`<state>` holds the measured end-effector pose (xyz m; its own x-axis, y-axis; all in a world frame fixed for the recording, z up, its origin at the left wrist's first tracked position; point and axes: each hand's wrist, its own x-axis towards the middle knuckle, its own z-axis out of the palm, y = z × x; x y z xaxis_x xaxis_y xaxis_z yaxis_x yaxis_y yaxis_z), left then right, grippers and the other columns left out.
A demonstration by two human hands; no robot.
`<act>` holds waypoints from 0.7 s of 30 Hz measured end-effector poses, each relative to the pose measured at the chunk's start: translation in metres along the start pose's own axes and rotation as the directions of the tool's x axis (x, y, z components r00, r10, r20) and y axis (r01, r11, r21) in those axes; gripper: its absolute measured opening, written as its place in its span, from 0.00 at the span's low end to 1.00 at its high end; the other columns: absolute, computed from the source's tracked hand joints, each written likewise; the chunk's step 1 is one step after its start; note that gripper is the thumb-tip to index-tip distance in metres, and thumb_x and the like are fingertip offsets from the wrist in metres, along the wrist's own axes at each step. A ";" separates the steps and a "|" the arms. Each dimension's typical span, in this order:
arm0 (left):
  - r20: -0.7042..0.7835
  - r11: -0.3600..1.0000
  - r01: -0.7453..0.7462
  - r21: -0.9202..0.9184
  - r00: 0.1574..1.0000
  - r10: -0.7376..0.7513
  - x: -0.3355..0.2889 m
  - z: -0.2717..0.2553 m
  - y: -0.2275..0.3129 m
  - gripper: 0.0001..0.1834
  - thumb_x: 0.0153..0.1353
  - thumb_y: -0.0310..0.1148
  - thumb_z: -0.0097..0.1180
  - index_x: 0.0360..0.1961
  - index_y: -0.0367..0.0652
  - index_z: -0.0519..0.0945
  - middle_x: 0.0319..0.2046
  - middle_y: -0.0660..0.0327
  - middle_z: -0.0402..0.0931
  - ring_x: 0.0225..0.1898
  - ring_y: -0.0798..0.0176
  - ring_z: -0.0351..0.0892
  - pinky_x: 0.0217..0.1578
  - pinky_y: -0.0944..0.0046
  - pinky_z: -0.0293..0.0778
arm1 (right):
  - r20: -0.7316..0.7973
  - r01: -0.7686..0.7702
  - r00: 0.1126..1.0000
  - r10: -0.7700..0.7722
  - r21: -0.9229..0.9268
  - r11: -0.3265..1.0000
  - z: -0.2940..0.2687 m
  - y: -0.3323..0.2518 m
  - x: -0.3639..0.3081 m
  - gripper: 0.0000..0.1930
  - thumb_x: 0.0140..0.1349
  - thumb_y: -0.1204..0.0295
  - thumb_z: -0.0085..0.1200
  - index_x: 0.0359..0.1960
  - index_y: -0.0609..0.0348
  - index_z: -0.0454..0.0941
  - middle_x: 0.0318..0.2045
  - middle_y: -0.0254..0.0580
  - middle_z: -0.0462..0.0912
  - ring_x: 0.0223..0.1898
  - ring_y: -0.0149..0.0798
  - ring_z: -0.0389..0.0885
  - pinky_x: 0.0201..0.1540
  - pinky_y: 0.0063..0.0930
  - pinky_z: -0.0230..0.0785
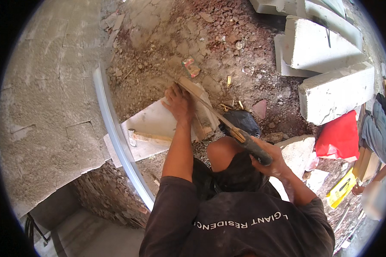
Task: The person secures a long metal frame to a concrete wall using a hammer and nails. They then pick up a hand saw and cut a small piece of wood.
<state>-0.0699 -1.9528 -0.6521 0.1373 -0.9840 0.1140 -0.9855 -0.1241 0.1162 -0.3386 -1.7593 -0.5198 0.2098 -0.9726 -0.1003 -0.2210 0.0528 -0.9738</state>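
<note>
My right hand (272, 157) is wrapped around the dark handle (258, 152) of a hand saw. Its long narrow blade (212, 108) slants up and left, across a wooden board (197, 128). On the far end of that board, beside the blade's tip, my left hand (179, 105) grips it and presses down. Under the board a pale block (209, 112) is partly visible. A hammer (148, 138) with a wooden handle lies left of my left forearm, on a white slab (146, 118).
A long metal profile (118, 139) runs along the left, beside a rough block wall (51, 85). Pale blocks (336, 92) are stacked at right, near a red bag (339, 137). A black plastic bag (242, 122) lies ahead of my knee. Another person's arm (379, 175) shows at far right.
</note>
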 end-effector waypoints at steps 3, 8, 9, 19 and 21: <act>0.079 1.000 0.027 -0.012 0.997 -0.025 0.001 -0.003 0.006 0.28 0.65 0.44 0.37 0.63 0.46 0.56 0.62 0.56 0.55 0.66 0.52 0.48 0.60 0.34 0.40 | 0.013 -0.067 0.998 0.067 -0.019 0.998 -0.002 -0.005 0.005 0.31 0.46 0.79 0.59 0.57 0.61 0.67 0.49 0.54 0.75 0.49 0.47 0.77 0.50 0.30 0.68; 0.047 1.000 0.006 -0.001 0.999 -0.006 0.000 -0.003 0.005 0.27 0.65 0.44 0.37 0.63 0.44 0.56 0.62 0.55 0.55 0.65 0.52 0.49 0.60 0.34 0.39 | -0.007 -0.141 0.990 0.141 -0.033 0.989 -0.003 -0.019 0.020 0.32 0.46 0.79 0.58 0.57 0.60 0.66 0.48 0.53 0.76 0.48 0.46 0.78 0.49 0.30 0.69; 0.035 1.000 -0.007 0.010 0.999 0.007 -0.001 -0.002 0.003 0.27 0.65 0.44 0.37 0.63 0.44 0.56 0.61 0.55 0.55 0.65 0.51 0.49 0.61 0.34 0.39 | -0.003 -0.135 0.991 0.135 -0.041 0.990 -0.003 -0.018 0.024 0.32 0.46 0.79 0.57 0.58 0.59 0.66 0.48 0.52 0.76 0.47 0.46 0.78 0.49 0.30 0.69; 0.042 0.994 0.018 -0.104 0.999 -0.014 0.003 -0.010 0.012 0.27 0.64 0.44 0.40 0.61 0.43 0.58 0.59 0.56 0.60 0.63 0.51 0.53 0.61 0.35 0.40 | -0.036 0.052 0.997 -0.063 -0.256 0.965 0.021 -0.019 0.065 0.29 0.49 0.78 0.56 0.57 0.60 0.66 0.46 0.51 0.78 0.45 0.48 0.79 0.46 0.32 0.70; 0.024 0.993 0.038 -0.113 0.999 -0.035 0.005 -0.008 0.009 0.27 0.63 0.44 0.41 0.61 0.43 0.59 0.59 0.56 0.59 0.63 0.51 0.54 0.61 0.35 0.40 | -0.044 0.052 0.997 -0.061 -0.173 0.984 0.033 -0.014 0.092 0.29 0.49 0.79 0.55 0.57 0.59 0.66 0.47 0.51 0.77 0.45 0.49 0.79 0.46 0.33 0.70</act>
<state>-0.0777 -1.9579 -0.6430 0.1695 -0.9818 0.0860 -0.9619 -0.1459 0.2312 -0.2851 -1.8417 -0.5221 0.1812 -0.9829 -0.0322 -0.3714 -0.0381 -0.9277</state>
